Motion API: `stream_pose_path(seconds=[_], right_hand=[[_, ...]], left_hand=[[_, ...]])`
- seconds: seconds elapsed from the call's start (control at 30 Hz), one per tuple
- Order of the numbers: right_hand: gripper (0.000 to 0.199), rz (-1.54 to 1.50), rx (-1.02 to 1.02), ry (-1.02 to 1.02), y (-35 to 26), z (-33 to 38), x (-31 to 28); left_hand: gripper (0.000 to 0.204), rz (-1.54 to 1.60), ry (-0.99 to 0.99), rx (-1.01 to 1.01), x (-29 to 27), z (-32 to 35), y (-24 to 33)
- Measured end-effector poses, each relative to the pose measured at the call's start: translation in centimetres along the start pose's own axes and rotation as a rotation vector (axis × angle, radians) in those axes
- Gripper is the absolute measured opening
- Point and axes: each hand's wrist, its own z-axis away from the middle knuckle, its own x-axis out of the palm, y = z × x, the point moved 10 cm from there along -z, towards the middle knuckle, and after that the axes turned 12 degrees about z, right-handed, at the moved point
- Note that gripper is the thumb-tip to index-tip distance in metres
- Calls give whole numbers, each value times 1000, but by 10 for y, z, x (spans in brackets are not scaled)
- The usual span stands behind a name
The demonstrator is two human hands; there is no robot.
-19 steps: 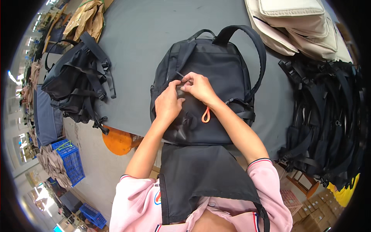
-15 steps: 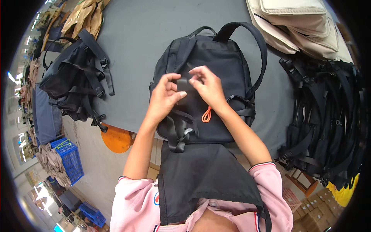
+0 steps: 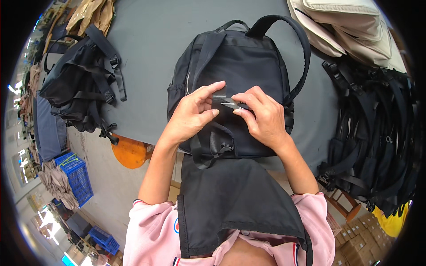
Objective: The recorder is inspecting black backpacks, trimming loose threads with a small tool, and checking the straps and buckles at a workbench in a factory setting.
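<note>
A black backpack [image 3: 244, 60] lies on the grey table with its strap side up, one padded shoulder strap [image 3: 303, 53] arching off to the right. Above its middle, my left hand [image 3: 185, 116] pinches the flat end of a black webbing strap [image 3: 219, 94] between its fingers. Thread snips [image 3: 229, 103] are gripped in my right hand [image 3: 267, 116], their metal blades pointing left at the webbing, close under its end. Whether the blades touch the webbing I cannot tell. Below my left hand, a loop of webbing with a buckle [image 3: 225, 147] hangs at the backpack's lower edge.
Another black backpack [image 3: 75, 84] lies at the table's left. Several black backpacks [image 3: 372, 142] are piled at the right, beneath cream bags [image 3: 344, 26]. Brown paper [image 3: 93, 17] sits far left. An orange stool [image 3: 128, 152] and blue crate [image 3: 75, 177] stand below the table.
My right hand has turned and moved right and down, bringing the snips' blades into view beside the webbing. The orange cord loop near my right wrist is out of sight. The view has shifted slightly.
</note>
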Motion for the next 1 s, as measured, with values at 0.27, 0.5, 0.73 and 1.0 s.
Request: stream_pose_path(seconds=[0.27,0.5,0.73,1.0], right_hand=[[25,44,-36,53,1,9,-10],[24,50,-66,-15,-4,5,-11],[26,112,-126,40,-7,17,-14],[21,-1160,513,-235,20,11,35]], left_hand=[[58,23,-4,-24,-1,1,-7],[56,-236,-19,44,6,-2,1],[57,-100,-31,-105,4,0,-15],[41,-284,186,222,15,-1,9]])
